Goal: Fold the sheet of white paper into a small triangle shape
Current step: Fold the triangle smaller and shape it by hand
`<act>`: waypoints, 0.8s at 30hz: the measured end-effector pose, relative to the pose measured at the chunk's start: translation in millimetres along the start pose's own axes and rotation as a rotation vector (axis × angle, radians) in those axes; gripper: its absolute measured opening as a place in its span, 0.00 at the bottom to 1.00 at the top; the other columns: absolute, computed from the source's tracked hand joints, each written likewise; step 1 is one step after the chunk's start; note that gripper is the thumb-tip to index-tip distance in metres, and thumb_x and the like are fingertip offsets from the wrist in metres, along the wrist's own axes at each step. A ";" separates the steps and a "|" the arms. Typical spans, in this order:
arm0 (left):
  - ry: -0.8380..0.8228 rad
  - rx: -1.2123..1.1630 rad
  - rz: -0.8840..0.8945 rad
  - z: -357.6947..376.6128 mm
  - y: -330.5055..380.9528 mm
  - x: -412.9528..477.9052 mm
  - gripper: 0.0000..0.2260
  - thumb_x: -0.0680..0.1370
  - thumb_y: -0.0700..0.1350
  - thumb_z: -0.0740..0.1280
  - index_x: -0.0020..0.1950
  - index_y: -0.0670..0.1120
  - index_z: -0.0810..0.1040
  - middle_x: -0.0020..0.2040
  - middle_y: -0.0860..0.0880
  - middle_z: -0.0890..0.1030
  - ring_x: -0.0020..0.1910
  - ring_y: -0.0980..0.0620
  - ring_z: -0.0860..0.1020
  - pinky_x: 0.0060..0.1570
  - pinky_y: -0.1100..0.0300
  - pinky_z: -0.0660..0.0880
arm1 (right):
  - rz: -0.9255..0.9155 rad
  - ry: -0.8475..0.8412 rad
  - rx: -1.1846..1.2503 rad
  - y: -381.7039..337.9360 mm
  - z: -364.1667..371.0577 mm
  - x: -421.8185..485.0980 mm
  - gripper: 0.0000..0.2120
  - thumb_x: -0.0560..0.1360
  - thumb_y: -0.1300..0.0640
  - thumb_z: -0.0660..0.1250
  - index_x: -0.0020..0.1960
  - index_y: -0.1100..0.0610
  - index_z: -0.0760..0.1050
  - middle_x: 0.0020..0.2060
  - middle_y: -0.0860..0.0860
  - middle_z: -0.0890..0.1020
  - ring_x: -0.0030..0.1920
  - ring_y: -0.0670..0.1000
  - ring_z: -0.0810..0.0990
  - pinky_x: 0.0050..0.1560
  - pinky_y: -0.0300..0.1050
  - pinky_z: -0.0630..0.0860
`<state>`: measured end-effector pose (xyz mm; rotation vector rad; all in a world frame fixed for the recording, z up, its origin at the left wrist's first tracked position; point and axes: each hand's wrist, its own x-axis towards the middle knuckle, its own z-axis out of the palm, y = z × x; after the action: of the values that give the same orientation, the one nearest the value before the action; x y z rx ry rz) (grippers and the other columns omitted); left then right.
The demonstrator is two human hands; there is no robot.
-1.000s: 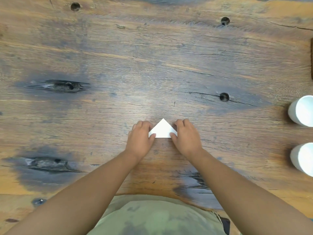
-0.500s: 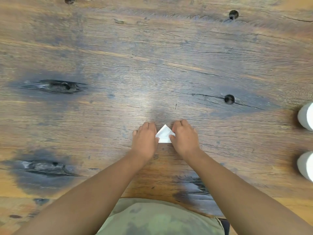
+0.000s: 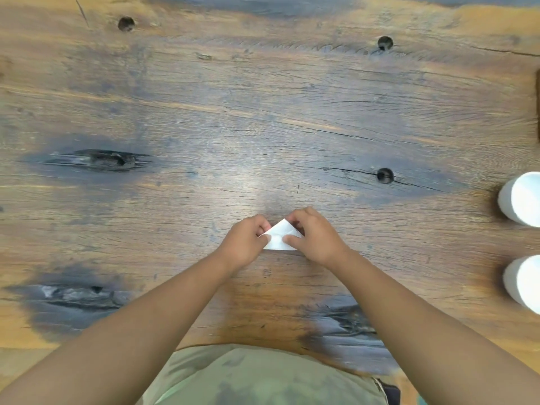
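Note:
The white paper [image 3: 279, 236] is folded into a small triangle and sits between my hands near the middle of the wooden table [image 3: 263, 127]. My left hand [image 3: 245, 242] pinches its left corner with curled fingers. My right hand [image 3: 314, 236] grips its right side, thumb on top of the paper and fingers curled over the upper edge. Both hands cover part of the paper, so its full outline is hidden.
Two white cylinders stand at the right edge of the table, one [image 3: 521, 198] farther from me and one [image 3: 524, 283] closer. The tabletop has dark knots and small holes [image 3: 385, 175]. My green shirt [image 3: 263, 375] fills the bottom of the view.
The flat triangle has been folded smaller. My hands have moved closer together and now pinch the paper at its sides instead of pressing its lower corners.

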<state>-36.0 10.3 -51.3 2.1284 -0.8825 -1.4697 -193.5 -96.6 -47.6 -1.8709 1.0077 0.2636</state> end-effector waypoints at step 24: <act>0.074 -0.031 0.374 -104.4 127.0 -129.4 0.06 0.81 0.39 0.64 0.49 0.41 0.80 0.38 0.45 0.86 0.40 0.48 0.86 0.40 0.59 0.77 | -0.227 0.373 0.241 -131.3 -99.7 -118.0 0.08 0.74 0.57 0.70 0.39 0.52 0.75 0.30 0.47 0.75 0.27 0.43 0.69 0.30 0.40 0.65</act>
<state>-4.7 6.8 155.5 1.8559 -1.1471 -1.1989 -194.7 -90.2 155.0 -1.8254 1.0077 -0.3394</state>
